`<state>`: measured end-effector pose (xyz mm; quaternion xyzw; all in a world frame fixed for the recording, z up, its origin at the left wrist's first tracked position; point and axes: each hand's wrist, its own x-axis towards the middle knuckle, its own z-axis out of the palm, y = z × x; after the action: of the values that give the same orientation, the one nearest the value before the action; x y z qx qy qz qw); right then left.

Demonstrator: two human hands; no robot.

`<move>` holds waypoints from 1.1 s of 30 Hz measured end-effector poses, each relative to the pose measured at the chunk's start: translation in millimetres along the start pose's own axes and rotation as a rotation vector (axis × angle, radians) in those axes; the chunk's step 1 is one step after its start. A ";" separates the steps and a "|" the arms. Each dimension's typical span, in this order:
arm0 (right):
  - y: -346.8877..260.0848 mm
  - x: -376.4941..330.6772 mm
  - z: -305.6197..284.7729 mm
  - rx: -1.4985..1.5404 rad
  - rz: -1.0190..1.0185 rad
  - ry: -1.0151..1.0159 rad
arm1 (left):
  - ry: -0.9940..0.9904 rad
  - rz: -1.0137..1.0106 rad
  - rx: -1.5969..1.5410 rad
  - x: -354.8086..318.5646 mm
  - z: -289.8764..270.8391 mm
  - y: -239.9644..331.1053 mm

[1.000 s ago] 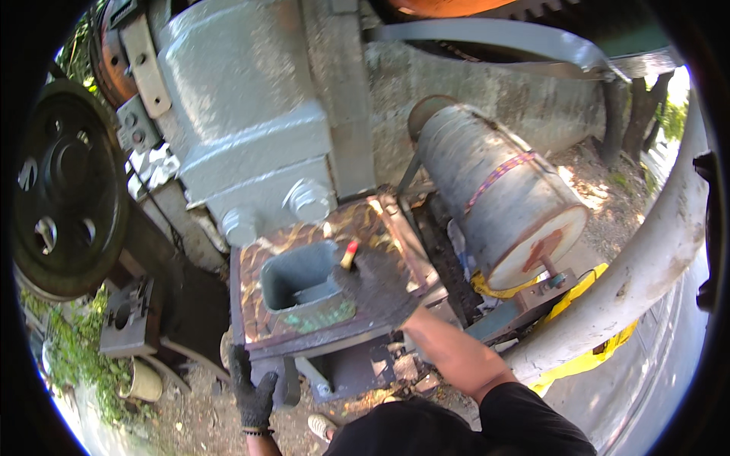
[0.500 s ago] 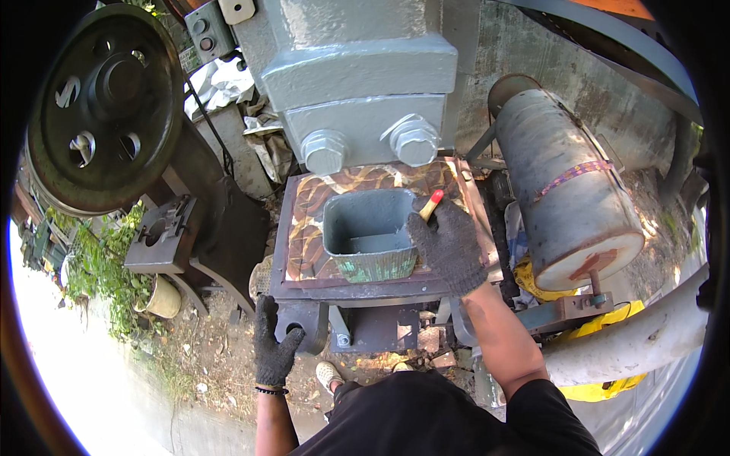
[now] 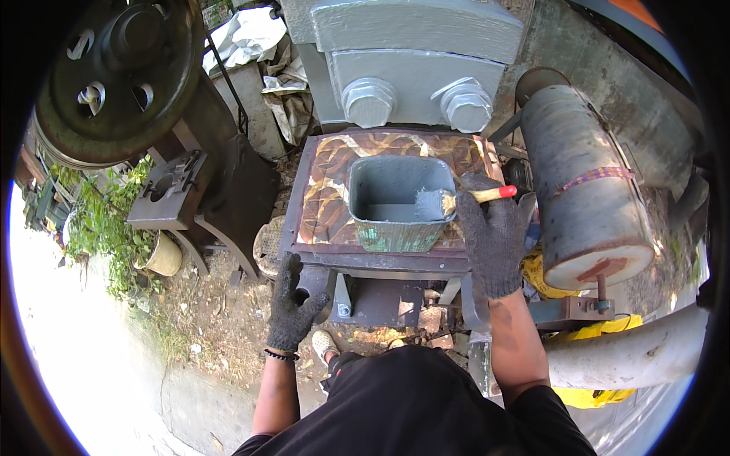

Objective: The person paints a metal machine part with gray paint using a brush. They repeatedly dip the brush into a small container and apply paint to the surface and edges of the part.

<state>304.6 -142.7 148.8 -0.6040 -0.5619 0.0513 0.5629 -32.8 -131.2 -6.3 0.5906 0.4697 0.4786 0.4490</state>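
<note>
My right hand [image 3: 496, 247], in a dark knitted glove, is closed around a paintbrush [image 3: 489, 195] with a wooden, red-ended handle. Grey paint coats its bristles, which lie over the inner right side of a paint tub [image 3: 399, 238]; the handle points right. The tub is rectangular, smeared with grey and green, and has grey paint low inside. Under it lies a brown patterned mat [image 3: 323, 190] on the machine's bed. My left hand [image 3: 293, 308], gloved too, holds nothing; its fingers are apart beside the bed's front left edge.
Behind the tub rises a glossy grey machine body [image 3: 414, 76] with two large bolts. A dark press with a flywheel [image 3: 129, 76] stands left, near green plants [image 3: 106, 235]. At right are a grey metal cylinder [image 3: 585, 182] and a pale pipe [image 3: 631, 349].
The brush has swung from pointing up and right to nearly level, its bristles now visible at the tub's right side. The view has shifted, so the tub appears higher and farther right.
</note>
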 end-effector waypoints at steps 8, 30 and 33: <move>14.1 -6.0 6.9 0.092 0.057 0.006 | -0.041 0.014 0.075 9.3 4.3 -5.6; 21.7 -3.0 2.9 -0.003 -0.133 0.058 | -0.061 0.003 0.199 -6.6 8.4 -0.9; 16.6 -6.2 -6.9 0.074 -0.068 -0.022 | -0.078 0.051 0.181 -3.4 11.6 -2.0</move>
<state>317.4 -147.1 135.5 -0.5629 -0.5859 0.0595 0.5799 -21.9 -135.1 -10.3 0.6588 0.4780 0.4220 0.3993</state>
